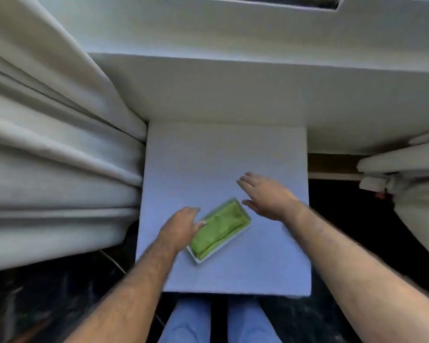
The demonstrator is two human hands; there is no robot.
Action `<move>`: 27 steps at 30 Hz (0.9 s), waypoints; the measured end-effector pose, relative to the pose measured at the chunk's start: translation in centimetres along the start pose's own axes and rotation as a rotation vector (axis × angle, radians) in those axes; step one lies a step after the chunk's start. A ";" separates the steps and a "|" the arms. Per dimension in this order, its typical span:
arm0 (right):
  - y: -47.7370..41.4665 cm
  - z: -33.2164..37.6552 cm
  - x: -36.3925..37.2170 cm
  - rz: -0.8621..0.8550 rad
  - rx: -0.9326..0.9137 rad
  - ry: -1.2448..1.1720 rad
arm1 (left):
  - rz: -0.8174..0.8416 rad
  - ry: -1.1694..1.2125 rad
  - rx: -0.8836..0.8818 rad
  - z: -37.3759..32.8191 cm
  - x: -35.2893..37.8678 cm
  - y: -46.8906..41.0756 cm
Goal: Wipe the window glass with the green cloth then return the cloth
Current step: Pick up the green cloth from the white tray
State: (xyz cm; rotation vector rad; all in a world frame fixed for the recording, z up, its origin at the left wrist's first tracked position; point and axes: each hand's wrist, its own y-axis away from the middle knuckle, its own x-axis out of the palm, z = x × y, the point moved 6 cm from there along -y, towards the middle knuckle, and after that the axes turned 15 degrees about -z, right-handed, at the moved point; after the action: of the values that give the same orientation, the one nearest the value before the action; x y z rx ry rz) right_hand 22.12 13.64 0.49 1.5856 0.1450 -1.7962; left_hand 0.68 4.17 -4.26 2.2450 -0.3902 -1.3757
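- Nearest the camera, two legs in blue trousers (188,320) stand at the front edge of a small white table (223,154), above a dark floor.
- On the near half of the table, a shallow white tray (198,259) lies at an angle with the folded green cloth (221,225) resting inside it.
- The left hand (181,227) rests at the tray's left end, fingertips touching the cloth's edge. Whether it is pinching the fabric or only resting on it cannot be told, as the fingers are partly hidden and blurred.
- The right hand (268,194) hovers just beyond the tray's far right corner, spread flat and holding nothing.
- Judging by the cloth lying neatly folded in its tray, this is either the pick-up before wiping or the put-back after it; the view does not settle which.
- If it is the start, the next move calls for a firm pinch on the cloth and a lift clear of the tray.
- Further off, pale curtains (55,154) hang at the left, and the white sill (233,90) runs across.
- Only a sliver of window glass (282,0) shows at the very top.
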 end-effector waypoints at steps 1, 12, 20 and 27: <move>-0.3 0.5 2.0 0.035 -0.027 0.019 | 0.037 -0.030 -0.005 0.6 1.8 0.0; -1.9 3.2 14.1 -0.052 -0.062 0.149 | -0.181 -0.370 -0.057 4.1 10.9 1.3; -2.8 3.6 10.8 0.033 0.055 0.096 | -0.105 -0.040 -0.156 3.2 6.4 -0.7; -2.1 1.7 0.6 0.039 0.273 -0.107 | -0.202 0.155 -0.170 0.4 -4.0 -1.1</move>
State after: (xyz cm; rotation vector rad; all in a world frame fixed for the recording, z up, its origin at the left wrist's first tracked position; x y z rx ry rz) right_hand 19.61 14.02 -0.39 1.6589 -0.1881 -1.9292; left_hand -1.51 6.94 -1.99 2.2775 0.0066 -1.2668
